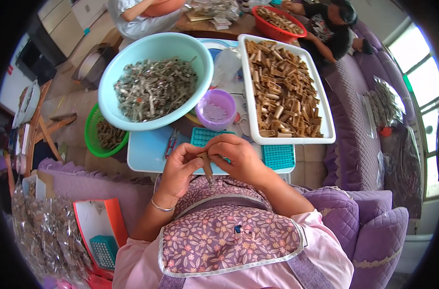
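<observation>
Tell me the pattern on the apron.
The apron is purple with a floral print in pink, tan and cream, clearest in the head view.

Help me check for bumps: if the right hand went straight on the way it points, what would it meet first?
The right hand points leftward: beyond the brown piece at its fingertips, it would probably meet the left hand first, though depth is unclear.

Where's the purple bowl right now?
Head view, upper middle: the purple bowl sits between the light-blue basin on its left and the white tray on its right.
</observation>
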### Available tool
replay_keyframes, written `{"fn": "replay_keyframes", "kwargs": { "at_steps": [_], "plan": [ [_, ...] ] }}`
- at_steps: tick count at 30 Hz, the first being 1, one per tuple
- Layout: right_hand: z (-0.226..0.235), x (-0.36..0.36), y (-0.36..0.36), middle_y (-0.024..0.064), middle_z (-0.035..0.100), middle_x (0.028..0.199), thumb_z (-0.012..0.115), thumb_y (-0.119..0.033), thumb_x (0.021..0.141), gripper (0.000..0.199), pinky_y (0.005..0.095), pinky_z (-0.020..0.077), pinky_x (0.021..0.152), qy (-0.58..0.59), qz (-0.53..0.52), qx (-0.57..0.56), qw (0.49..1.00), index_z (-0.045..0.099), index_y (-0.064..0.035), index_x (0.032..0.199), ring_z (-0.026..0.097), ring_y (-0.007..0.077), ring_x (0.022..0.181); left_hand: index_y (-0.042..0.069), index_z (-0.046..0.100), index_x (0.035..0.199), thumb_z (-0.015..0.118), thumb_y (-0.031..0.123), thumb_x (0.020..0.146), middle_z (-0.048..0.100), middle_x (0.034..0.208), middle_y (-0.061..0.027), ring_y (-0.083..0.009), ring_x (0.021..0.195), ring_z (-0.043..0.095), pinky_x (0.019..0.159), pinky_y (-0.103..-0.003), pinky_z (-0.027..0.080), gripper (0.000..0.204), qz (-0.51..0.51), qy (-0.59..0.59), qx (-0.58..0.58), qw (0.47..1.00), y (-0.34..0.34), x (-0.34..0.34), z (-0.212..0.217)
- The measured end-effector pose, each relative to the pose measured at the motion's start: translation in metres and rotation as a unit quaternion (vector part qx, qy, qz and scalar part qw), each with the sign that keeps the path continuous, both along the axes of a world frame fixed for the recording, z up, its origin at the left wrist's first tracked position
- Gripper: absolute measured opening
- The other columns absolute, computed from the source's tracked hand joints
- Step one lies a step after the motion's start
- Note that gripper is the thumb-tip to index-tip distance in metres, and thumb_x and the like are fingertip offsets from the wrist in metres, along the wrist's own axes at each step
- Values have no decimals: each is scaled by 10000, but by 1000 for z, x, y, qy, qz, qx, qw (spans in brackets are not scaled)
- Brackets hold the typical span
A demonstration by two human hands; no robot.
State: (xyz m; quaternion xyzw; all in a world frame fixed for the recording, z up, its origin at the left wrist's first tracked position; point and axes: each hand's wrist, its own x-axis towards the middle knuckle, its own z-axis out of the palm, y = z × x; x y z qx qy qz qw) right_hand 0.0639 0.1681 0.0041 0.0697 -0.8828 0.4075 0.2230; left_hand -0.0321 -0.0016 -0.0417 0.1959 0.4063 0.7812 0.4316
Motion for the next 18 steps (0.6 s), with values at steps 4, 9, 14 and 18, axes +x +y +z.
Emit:
{"fn": "replay_keyframes", "kwargs": {
  "at_steps": [4, 9, 14, 18],
  "plan": [
    [7, -4, 24, 106, 645, 1048, 776, -158, 721, 270, 406, 509, 778, -60, -149, 105, 981, 670, -83, 959, 632, 288, 917, 32, 530, 1178, 595, 80, 920, 619, 1113, -108, -185, 994, 608, 871, -319, 494, 270, 37, -28, -14, 999, -10, 1, -2],
    [16, -11, 109, 122, 647, 998, 647, -180, 829, 212, 441, 481, 808, -170, -409, 324, 836, 641, -102, 1026, 609, 331, 960, 21, 496, 1274, 558, 31, 924, 548, 1048, -48, -183, 1009, 593, 869, -298, 504, 356, 280, 4, -9, 960, -52, -48, -15],
    [3, -17, 134, 133, 663, 1006, 623, -256, 856, 239, 455, 466, 826, -264, -362, 271, 852, 645, -121, 1051, 610, 336, 980, -19, 528, 1165, 551, -2, 920, 575, 1041, -97, -199, 989, 605, 925, -314, 524, 247, 567, 7, -34, 823, -109, -150, -55],
    [-4, -27, 141, 145, 673, 923, 650, -298, 835, 230, 450, 465, 800, -252, -349, 271, 861, 668, -91, 935, 612, 341, 926, -31, 481, 1220, 556, 0, 920, 533, 1197, -147, -217, 1049, 585, 958, -332, 509, 311, 616, 18, -43, 786, -150, -233, -97]
  ]
}}
